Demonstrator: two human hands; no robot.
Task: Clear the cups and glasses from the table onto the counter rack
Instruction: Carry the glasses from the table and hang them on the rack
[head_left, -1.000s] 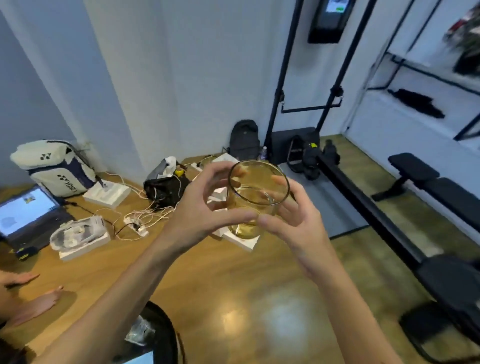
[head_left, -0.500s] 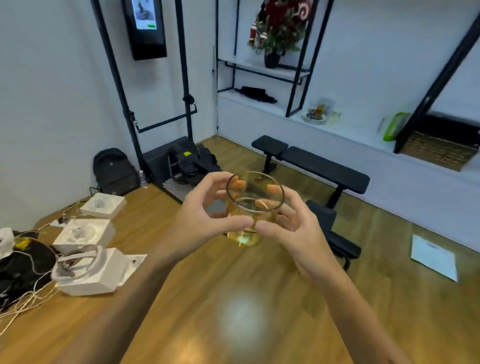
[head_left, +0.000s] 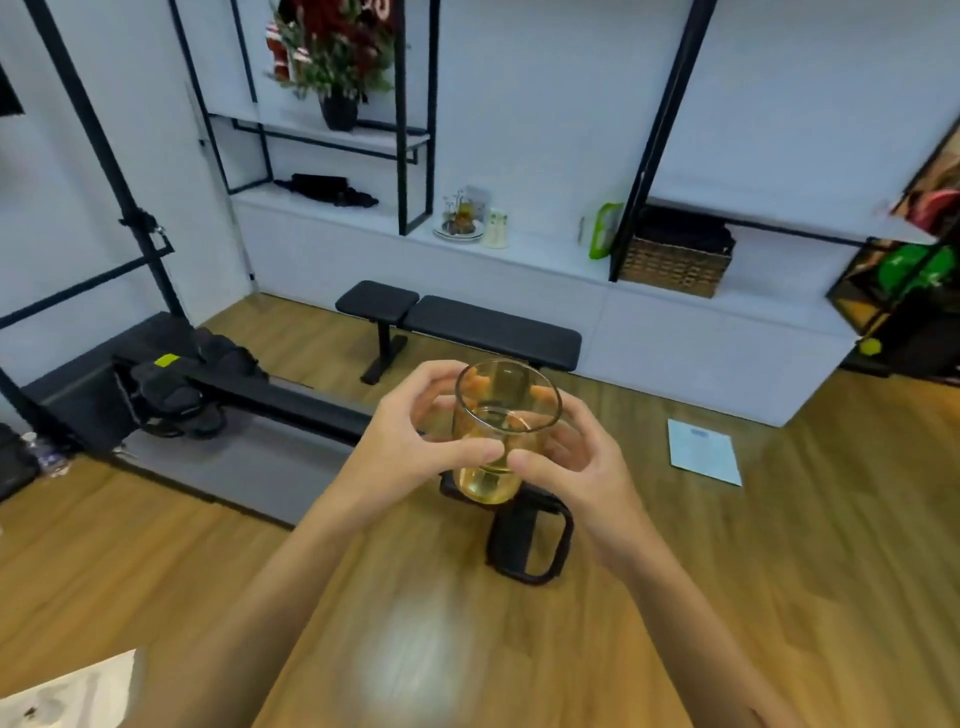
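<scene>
I hold an amber-tinted glass (head_left: 498, 415) upright in front of me, above the far edge of the wooden table (head_left: 467, 649). My left hand (head_left: 400, 441) wraps its left side with thumb in front and fingers behind. My right hand (head_left: 576, 462) grips the right side the same way; both thumbs meet low on the front. Fingertips show through the glass wall. On the white counter (head_left: 545, 260) along the far wall stands a small rack with glasses on a plate (head_left: 460, 218).
A black weight bench (head_left: 467, 327) stands between me and the counter. A rowing machine (head_left: 208, 384) lies on a grey mat at left. A wicker basket (head_left: 675, 265), a green packet (head_left: 602, 228) and a potted plant (head_left: 337, 67) sit on the shelving. A paper sheet (head_left: 704, 457) lies on the floor.
My view has swung right, from the cluttered table end and wall to the bench and the counter shelving. Both hands keep the same hold on the glass, centred before me.
</scene>
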